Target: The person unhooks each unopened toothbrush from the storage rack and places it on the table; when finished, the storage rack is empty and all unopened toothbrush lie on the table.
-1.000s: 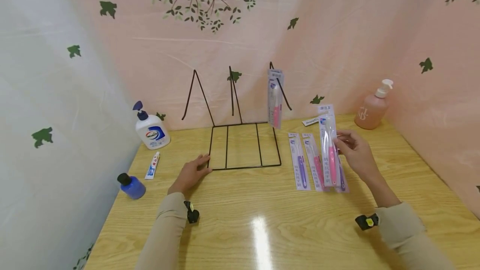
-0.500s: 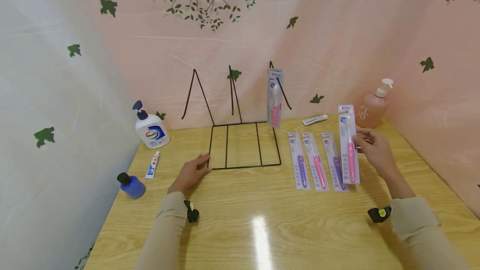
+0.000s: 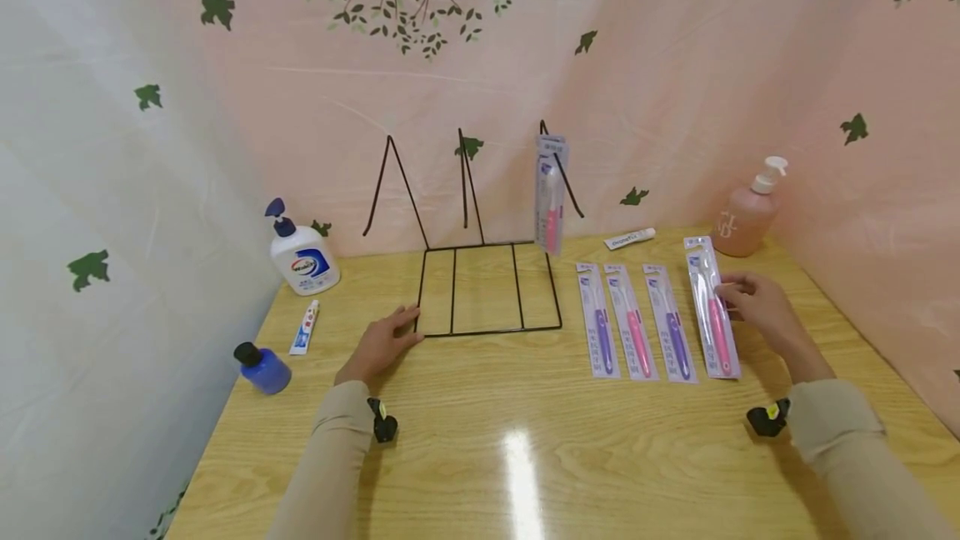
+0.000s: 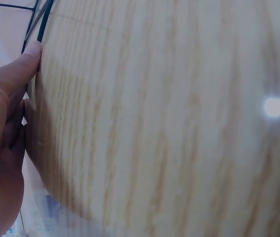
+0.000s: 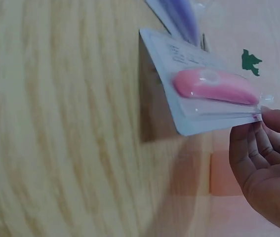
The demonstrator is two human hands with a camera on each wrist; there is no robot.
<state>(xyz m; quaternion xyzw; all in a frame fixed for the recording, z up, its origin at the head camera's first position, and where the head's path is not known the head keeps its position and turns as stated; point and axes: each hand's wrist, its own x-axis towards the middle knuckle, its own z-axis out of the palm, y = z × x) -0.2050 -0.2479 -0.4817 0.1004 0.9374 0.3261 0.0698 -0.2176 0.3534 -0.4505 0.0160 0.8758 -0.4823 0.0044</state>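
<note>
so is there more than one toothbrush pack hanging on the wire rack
No, only one toothbrush pack hangs on the wire rack; four lie on the table.

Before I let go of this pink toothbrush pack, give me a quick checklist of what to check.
1. Right hand holds the pack at its edge: ok.
2. Pack flat on the table: not ok; the wrist view shows one end raised.
3. Pack in line with the row of three packs: ok, rightmost and apart from its neighbour.
4. Pack clear of the pink pump bottle: ok.
5. Left hand touches the wire rack at its front corner: ok.
6. One pack hangs on the rack: ok.
</note>
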